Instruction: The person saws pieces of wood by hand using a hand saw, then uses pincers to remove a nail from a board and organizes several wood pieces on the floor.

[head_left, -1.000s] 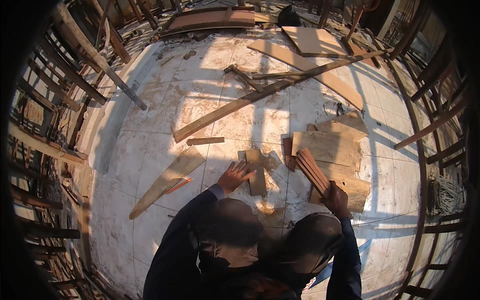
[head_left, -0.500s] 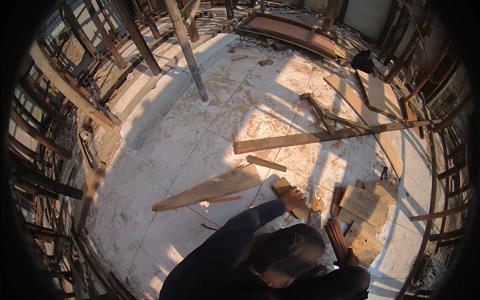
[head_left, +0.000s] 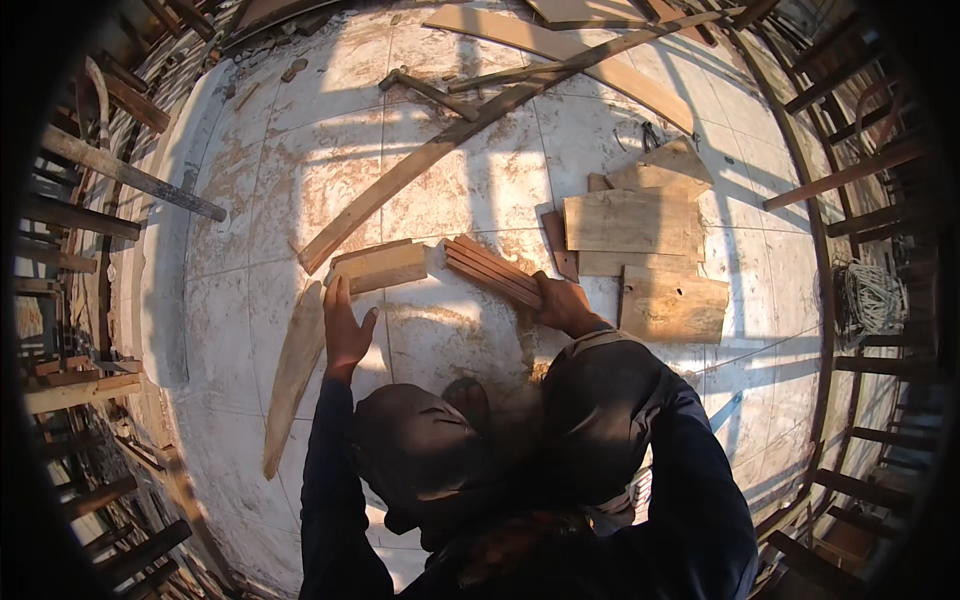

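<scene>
My left hand (head_left: 347, 328) has its fingers stretched out and its thumb apart, with the fingertips on the left end of a short, light wooden block (head_left: 385, 268). The block lies on the tiled floor, with a thin wooden stick (head_left: 372, 250) along its far edge. In my right hand (head_left: 565, 305) is a bundle of reddish-brown wooden strips (head_left: 492, 270), gripped at its near right end. The bundle's other end points at the block, a small gap apart. Beside my left hand lies a tapered plank (head_left: 293, 385).
Ahead lie a long wooden beam (head_left: 420, 165) and a hammer (head_left: 430, 93). Stacked board offcuts (head_left: 630, 220) lie right of my right hand. Farther off is a wide plank (head_left: 600, 65). Wooden posts (head_left: 850, 175) and a coil of cord (head_left: 870, 300) line the right side.
My view has swung right and downward. My right hand has brought the strips forward, toward the block. My left hand has moved from the block's top to its left end, and the block is turned.
</scene>
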{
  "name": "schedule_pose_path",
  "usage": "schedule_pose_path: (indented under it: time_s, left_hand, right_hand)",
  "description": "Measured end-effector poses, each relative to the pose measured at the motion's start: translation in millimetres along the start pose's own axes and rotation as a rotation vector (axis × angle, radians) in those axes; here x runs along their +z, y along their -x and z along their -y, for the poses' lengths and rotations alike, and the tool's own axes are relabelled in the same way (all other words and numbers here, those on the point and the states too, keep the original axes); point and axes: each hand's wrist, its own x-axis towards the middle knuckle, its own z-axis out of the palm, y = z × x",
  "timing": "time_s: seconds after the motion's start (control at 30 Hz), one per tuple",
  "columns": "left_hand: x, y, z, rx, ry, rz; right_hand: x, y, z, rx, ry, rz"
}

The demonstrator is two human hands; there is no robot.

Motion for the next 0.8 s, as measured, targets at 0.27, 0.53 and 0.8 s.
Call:
schedule_pose_path:
  time_s: [0.27, 0.53, 0.8]
  left_hand:
    - [-135, 55, -85, -0.344, 0.263, -0.292]
    - [-146, -29, -241, -0.019, 0.325, -0.007]
    - [-62, -88, -339, 0.677, 0.034, 0.578]
  right_hand:
    - [43, -10, 9, 0.016, 0.264, -0.154]
    - [32, 20, -28, -0.247, -0.043, -0.416]
    - [30, 103, -142, 0.757, -0.171, -1.027]
